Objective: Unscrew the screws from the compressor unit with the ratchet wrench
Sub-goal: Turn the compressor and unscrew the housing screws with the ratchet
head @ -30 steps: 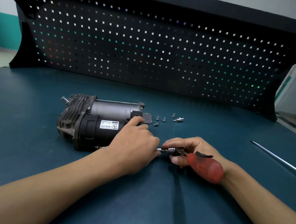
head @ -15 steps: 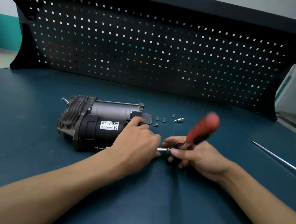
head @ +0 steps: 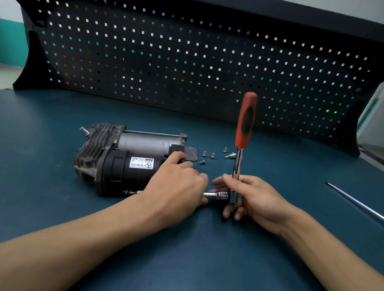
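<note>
Four loose screws (head: 204,154) are lying on the counter (head: 175,261) just beyond the right end of the compressor unit (head: 124,160), with a small silver fitting (head: 230,155) lying beside them. A long thin metal tool (head: 363,208) is lying well apart at the right, and a black pegboard (head: 194,63) is standing along the far edge.

The compressor unit is lying on its side left of centre, label facing up. The left hand (head: 175,188) is covering its near right end and hiding the screw being worked. This hand is gripping the unit, its thumb reaching onto the black block on top and its fingers curling down to the socket extension (head: 216,195).

The right hand (head: 251,198) is closing around the lower shank and head of the ratchet wrench (head: 244,127), thumb on the left of the shank. The red handle is standing nearly upright, and the extension is pointing left towards the unit.
</note>
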`<action>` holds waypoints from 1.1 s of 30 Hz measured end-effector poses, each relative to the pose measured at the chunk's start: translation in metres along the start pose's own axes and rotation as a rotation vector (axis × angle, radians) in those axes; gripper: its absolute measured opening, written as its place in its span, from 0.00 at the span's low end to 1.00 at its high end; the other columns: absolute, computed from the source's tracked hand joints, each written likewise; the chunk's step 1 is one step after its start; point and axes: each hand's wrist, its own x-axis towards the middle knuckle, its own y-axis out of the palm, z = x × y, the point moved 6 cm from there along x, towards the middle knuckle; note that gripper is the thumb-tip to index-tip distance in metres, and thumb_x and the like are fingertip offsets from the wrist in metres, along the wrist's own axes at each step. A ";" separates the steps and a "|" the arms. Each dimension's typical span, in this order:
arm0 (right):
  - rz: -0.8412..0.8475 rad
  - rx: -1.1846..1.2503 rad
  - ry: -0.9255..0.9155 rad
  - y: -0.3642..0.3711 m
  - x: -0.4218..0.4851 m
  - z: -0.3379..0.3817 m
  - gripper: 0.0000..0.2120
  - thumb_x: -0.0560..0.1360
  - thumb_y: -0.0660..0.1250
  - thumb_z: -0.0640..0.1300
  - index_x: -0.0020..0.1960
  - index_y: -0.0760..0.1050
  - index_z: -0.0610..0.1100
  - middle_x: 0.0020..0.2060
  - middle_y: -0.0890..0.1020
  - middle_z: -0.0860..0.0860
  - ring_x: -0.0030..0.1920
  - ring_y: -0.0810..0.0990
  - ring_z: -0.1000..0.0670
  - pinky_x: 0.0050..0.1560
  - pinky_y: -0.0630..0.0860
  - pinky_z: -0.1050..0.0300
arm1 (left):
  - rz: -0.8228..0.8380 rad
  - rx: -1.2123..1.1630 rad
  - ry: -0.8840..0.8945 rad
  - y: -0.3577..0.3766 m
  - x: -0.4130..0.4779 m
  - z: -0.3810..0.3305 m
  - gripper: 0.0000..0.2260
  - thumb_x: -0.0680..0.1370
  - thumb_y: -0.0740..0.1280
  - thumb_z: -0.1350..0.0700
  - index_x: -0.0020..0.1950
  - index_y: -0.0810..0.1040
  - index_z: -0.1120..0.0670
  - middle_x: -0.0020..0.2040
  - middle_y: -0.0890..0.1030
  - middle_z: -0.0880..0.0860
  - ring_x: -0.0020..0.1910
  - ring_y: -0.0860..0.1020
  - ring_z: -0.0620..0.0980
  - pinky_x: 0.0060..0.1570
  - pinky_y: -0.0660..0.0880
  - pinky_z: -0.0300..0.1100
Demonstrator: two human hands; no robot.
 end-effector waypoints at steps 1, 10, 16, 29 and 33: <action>-0.009 -0.007 0.007 -0.001 0.001 0.000 0.26 0.67 0.69 0.60 0.56 0.81 0.42 0.44 0.85 0.46 0.28 0.81 0.45 0.22 0.72 0.62 | 0.003 -0.002 0.001 0.000 0.000 0.000 0.14 0.79 0.63 0.39 0.49 0.73 0.49 0.47 0.83 0.49 0.53 0.78 0.52 0.63 0.52 0.46; 0.029 0.061 0.031 -0.007 0.002 -0.002 0.22 0.67 0.72 0.52 0.54 0.78 0.39 0.39 0.81 0.46 0.26 0.79 0.49 0.22 0.72 0.63 | -0.012 -0.026 0.008 -0.004 -0.002 0.001 0.15 0.79 0.62 0.39 0.43 0.65 0.47 0.46 0.83 0.49 0.51 0.78 0.53 0.61 0.53 0.45; 0.079 0.087 -0.015 -0.009 0.000 -0.001 0.21 0.65 0.75 0.47 0.54 0.77 0.41 0.47 0.86 0.44 0.29 0.80 0.48 0.23 0.74 0.63 | 0.016 -0.033 0.000 -0.003 -0.002 0.000 0.15 0.78 0.63 0.39 0.44 0.65 0.48 0.47 0.83 0.50 0.52 0.78 0.53 0.64 0.53 0.47; 0.111 0.088 -0.101 -0.008 -0.006 0.002 0.16 0.62 0.78 0.42 0.50 0.83 0.46 0.48 0.85 0.44 0.37 0.83 0.46 0.30 0.77 0.61 | 0.061 0.019 0.048 -0.001 -0.006 -0.003 0.14 0.81 0.55 0.39 0.45 0.71 0.48 0.45 0.83 0.49 0.50 0.76 0.54 0.65 0.51 0.51; 0.142 -0.033 -0.169 -0.004 -0.009 0.004 0.11 0.64 0.80 0.37 0.45 0.86 0.46 0.47 0.85 0.47 0.43 0.83 0.49 0.36 0.78 0.60 | 0.053 0.015 0.041 0.000 -0.006 -0.003 0.13 0.83 0.53 0.42 0.43 0.68 0.46 0.44 0.83 0.49 0.49 0.76 0.54 0.66 0.51 0.52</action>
